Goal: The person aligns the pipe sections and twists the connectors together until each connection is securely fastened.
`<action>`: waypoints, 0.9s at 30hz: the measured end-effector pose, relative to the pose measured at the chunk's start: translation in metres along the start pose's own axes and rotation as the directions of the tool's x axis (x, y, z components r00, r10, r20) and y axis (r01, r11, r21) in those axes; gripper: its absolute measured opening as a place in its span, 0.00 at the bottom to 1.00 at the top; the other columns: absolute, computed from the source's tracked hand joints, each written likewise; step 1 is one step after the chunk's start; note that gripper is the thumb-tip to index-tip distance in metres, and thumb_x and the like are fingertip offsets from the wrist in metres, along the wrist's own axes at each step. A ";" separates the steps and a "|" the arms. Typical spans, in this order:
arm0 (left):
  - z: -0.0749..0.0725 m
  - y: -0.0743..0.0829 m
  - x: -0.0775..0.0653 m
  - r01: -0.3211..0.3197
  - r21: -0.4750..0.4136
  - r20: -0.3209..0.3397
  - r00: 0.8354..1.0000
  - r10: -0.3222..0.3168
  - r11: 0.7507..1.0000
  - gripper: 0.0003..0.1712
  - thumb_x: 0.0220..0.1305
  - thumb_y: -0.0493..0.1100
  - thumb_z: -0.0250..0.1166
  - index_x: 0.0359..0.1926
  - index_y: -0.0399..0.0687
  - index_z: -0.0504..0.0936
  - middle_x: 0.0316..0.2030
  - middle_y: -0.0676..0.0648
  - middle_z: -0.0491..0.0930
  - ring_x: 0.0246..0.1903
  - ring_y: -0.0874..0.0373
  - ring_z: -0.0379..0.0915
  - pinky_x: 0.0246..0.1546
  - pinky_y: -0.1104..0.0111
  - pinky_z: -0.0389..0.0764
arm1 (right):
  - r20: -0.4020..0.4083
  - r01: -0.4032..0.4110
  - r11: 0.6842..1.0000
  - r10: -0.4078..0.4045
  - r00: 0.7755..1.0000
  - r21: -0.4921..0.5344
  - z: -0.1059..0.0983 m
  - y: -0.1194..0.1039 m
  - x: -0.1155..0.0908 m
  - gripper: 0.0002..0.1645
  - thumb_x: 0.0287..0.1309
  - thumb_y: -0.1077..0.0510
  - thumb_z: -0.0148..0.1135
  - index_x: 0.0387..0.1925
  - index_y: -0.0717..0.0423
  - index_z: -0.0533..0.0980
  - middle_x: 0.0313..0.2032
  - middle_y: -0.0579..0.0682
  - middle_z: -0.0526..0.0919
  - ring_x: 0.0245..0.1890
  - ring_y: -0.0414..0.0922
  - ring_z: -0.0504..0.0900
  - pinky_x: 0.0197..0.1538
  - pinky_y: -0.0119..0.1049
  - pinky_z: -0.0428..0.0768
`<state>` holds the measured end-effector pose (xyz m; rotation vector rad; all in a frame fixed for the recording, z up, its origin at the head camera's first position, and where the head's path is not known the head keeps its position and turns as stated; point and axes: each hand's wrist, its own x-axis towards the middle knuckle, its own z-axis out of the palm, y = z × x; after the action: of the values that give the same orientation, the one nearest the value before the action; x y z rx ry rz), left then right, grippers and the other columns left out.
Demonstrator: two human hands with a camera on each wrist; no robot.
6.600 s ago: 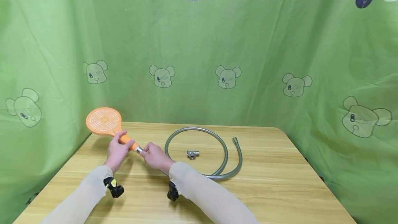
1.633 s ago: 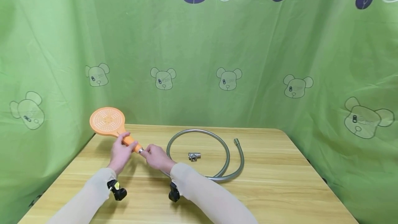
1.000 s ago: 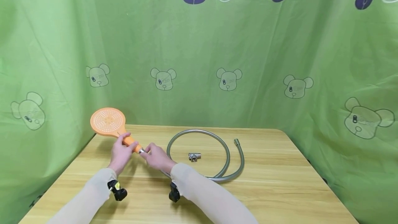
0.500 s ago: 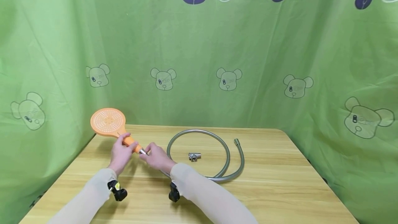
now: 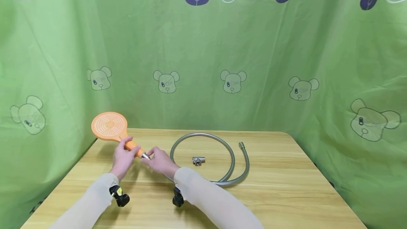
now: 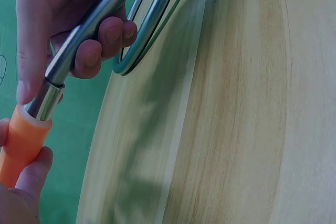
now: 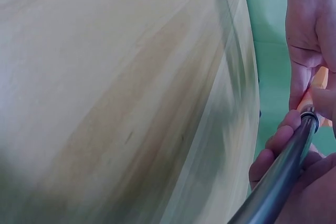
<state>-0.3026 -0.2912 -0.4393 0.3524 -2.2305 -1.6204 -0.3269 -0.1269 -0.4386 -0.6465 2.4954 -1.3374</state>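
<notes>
My left hand grips the handle of an orange shower head, whose perforated round face is turned up. My right hand curls its fingers round the grey shower hose just behind its end. In the left wrist view, the hose's metal nut sits at the mouth of the orange handle, partly inside its rim. One straight right finger reaches that rim. The right wrist view shows the hose running through my right fingers, in line with the handle. Both hands are above the table.
The rest of the hose lies looped on the wooden table, its free end fitting at the right. A small chrome tee fitting lies inside the loop. A green printed curtain encloses the table's back and sides.
My right thumb and fingers have slid slightly back along the hose, so more of the metal nut shows. The left hand keeps its grip on the shower head, and the head view has shifted slightly.
</notes>
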 end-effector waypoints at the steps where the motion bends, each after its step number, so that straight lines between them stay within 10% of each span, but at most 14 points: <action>1: 0.000 0.000 0.000 0.000 0.000 0.000 1.000 0.000 1.000 0.36 0.69 0.41 0.65 0.74 0.44 0.62 0.61 0.32 0.69 0.54 0.45 0.74 0.40 0.81 0.80 | -0.001 0.001 1.000 -0.001 1.000 0.004 0.000 0.000 0.000 0.16 0.64 0.44 0.67 0.40 0.48 0.72 0.25 0.51 0.83 0.15 0.40 0.71 0.15 0.31 0.65; 27: 0.001 0.005 -0.001 -0.013 -0.004 0.010 1.000 0.013 1.000 0.36 0.70 0.40 0.64 0.74 0.44 0.62 0.58 0.32 0.71 0.48 0.51 0.76 0.40 0.82 0.80 | -0.005 0.088 0.995 -0.089 0.996 -0.053 -0.001 -0.001 0.000 0.12 0.70 0.49 0.60 0.34 0.48 0.69 0.23 0.44 0.80 0.16 0.38 0.68 0.17 0.30 0.64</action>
<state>-0.3023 -0.2888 -0.4353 0.3281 -2.2317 -1.6234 -0.3271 -0.1262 -0.4374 -0.7733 2.5429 -1.3105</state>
